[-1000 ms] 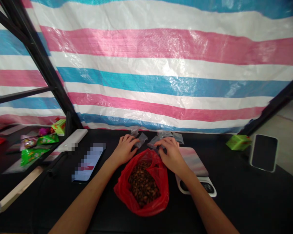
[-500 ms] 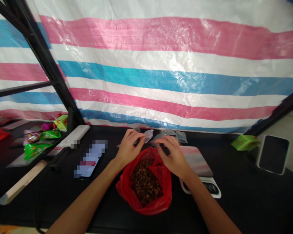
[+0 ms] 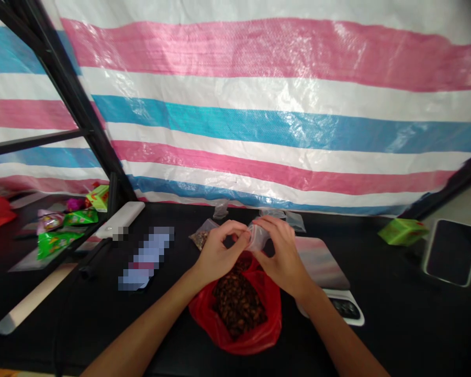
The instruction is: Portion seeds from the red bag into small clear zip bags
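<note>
My left hand (image 3: pixel 220 247) and my right hand (image 3: pixel 278 251) meet above the table, and both pinch a small clear plastic bag (image 3: pixel 258 236) between them. Just below them lies an open red plastic bag (image 3: pixel 255 330) full of brown nuts or seeds (image 3: pixel 237 306). Left of my left hand rests a small clear bag holding brown pieces (image 3: pixel 201 234). More small clear bags (image 3: pixel 292 222) lie at the table's back edge. Beyond my right wrist sits a pink-toned flat pad (image 3: pixel 322 262) on a white device with a dark display (image 3: pixel 345 309).
A phone with a blurred screen (image 3: pixel 147 258) and a white power bank (image 3: pixel 120 220) lie left on the black table. Colourful snack packets (image 3: pixel 55 244) sit further left. A green box (image 3: pixel 403 232) and dark-screened phone (image 3: pixel 451 252) lie right, before a striped tarp (image 3: pixel 259 131).
My hands have come together and raised a small clear bag above the red bag. A small bag with brown pieces now shows left of my left hand. The view has tilted slightly.
</note>
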Available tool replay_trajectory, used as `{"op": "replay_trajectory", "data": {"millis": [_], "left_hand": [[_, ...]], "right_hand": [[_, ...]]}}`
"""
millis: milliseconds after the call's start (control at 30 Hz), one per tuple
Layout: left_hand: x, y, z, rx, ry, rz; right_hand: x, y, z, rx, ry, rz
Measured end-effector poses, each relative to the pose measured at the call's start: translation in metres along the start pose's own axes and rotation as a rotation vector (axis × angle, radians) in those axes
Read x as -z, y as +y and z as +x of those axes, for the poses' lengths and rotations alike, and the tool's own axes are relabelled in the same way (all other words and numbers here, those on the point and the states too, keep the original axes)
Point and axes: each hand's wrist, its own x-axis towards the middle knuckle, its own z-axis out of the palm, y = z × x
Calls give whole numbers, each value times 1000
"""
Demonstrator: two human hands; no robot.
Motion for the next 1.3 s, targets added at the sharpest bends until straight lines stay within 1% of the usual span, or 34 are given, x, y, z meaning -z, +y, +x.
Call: {"op": "replay_trajectory", "data": {"millis": [133, 200, 233, 300, 367, 433, 467, 533, 600, 667, 767, 833, 900, 933, 1000, 1067, 1133, 1167, 1233, 1300], "left_hand": [[3, -2, 4, 124, 81, -190], [10, -5, 8, 131, 102, -257], [14, -6, 9, 114, 90, -287], [21, -10, 10, 58, -3, -309], [24, -11, 8, 29, -140, -255], [21, -11, 4, 42, -264, -174], [18, -10, 1, 58, -302, -152], [11, -8, -2, 87, -325, -147], [6, -6, -2, 99, -281, -156], [4, -4, 1, 119, -205, -186], [8, -4, 8, 168, -57, -304], [13, -5, 12, 170, 57, -322], [19, -7, 15, 121, 175, -206], [23, -8, 15, 70, 232, -95], [30, -10, 15, -75, 312, 198], [37, -12, 14, -246, 306, 504], [41, -14, 13, -362, 255, 714], [43, -15, 13, -387, 244, 768], [43, -17, 12, -390, 255, 808], [43, -19, 13, -371, 264, 801]], "right_hand": [[-3, 4, -1, -38, 18, 14], [-5, 6, -1, -89, 42, 44], [-6, 6, 0, -119, 49, 70], [-6, 5, 2, -182, 42, 131], [-4, 0, 3, -212, -9, 159], [-2, -6, 2, -194, -76, 123], [-2, -9, 2, -166, -109, 91], [-2, -14, 0, -111, -167, 25], [-3, -18, -1, -84, -211, -17], [-3, -21, -1, -79, -243, -29], [-1, -18, 1, -52, -266, -10], [1, -10, 3, -63, -240, -24], [3, 4, 2, -118, -199, -109], [4, 11, 1, -148, -190, -171], [3, 22, -3, -173, -234, -275], [1, 26, -7, -158, -309, -305], [-3, 25, -10, -139, -346, -281], [-6, 23, -11, -135, -350, -265], [-9, 21, -9, -152, -322, -236], [-7, 22, -5, -183, -224, -212]]}}
